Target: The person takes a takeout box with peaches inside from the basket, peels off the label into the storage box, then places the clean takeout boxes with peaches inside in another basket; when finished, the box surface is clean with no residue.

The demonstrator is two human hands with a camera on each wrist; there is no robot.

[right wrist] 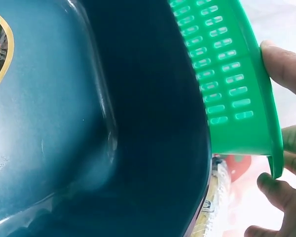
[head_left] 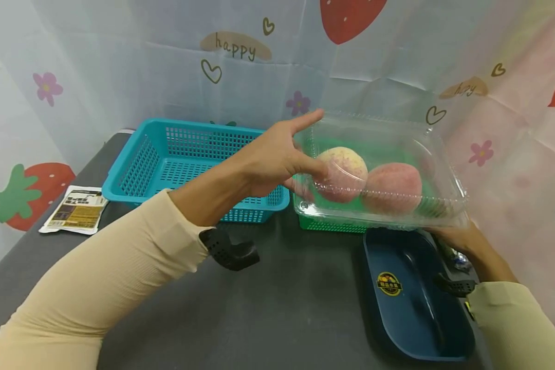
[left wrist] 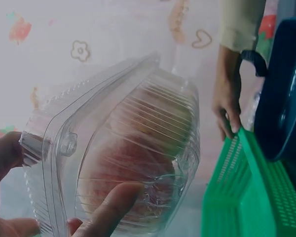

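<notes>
My left hand [head_left: 277, 159] grips the left edge of a clear plastic clamshell box [head_left: 388, 128]. Two pinkish peaches [head_left: 394, 187] sit side by side inside it, one paler and yellowish on top. In the head view the box overlaps a green slotted basket [head_left: 333, 224]; the left wrist view shows it tilted, fingers spread along its side. At a corner of the green basket, my right hand [left wrist: 229, 101] holds the rim, with the thumb [right wrist: 281, 69] on one side and fingers partly hidden behind it. The box covers part of that hand in the head view.
An unoccupied blue slotted basket [head_left: 254, 216] stands at the left back, beside a printed packet [head_left: 76, 209]. A navy basin [head_left: 398, 318] with a round sticker stands at the front right, against the green basket. A shiny wrapped packet [right wrist: 214, 197] lies beyond the basin. A printed curtain [head_left: 166, 61] hangs behind.
</notes>
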